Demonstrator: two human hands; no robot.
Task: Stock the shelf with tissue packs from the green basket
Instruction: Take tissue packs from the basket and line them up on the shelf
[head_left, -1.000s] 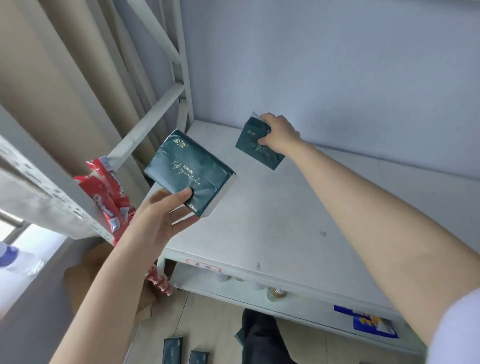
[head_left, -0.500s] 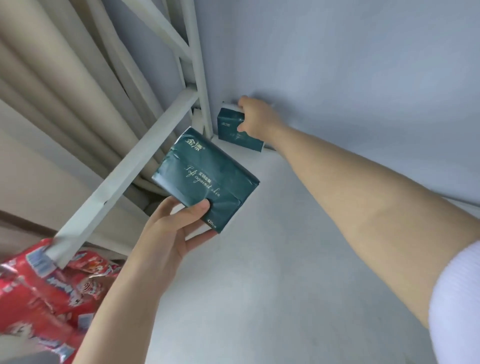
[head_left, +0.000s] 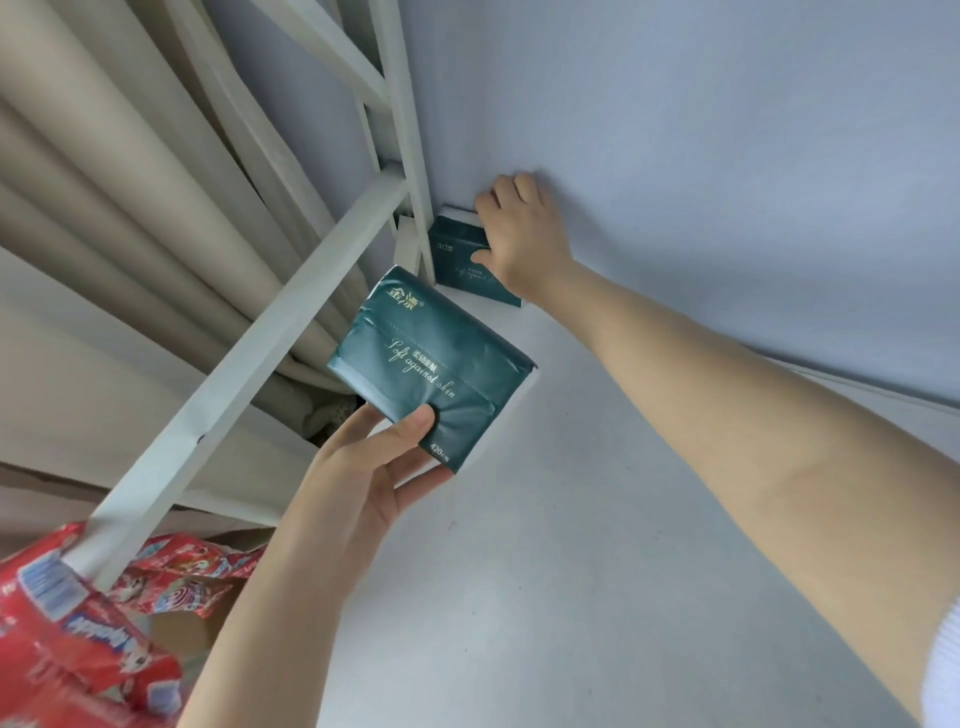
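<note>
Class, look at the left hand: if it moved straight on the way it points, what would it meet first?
Probably the corner tissue pack that the right hand grips; the left hand and its held pack aim there, though depth is unclear.

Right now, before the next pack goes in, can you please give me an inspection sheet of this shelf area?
Surface: white shelf board, with one pack at its back left corner.
Job's things: corner pack stands by the wall and the frame post; second pack is held in the air near the shelf's left side; the green basket is not in view.
Clutter: red snack packets at lower left, outside the shelf.
Hands: right hand grips the corner pack; left hand holds the second pack by its lower end.
Cables: nothing seen.
Surroundings: grey wall behind, beige curtain at left, white shelf frame.
</note>
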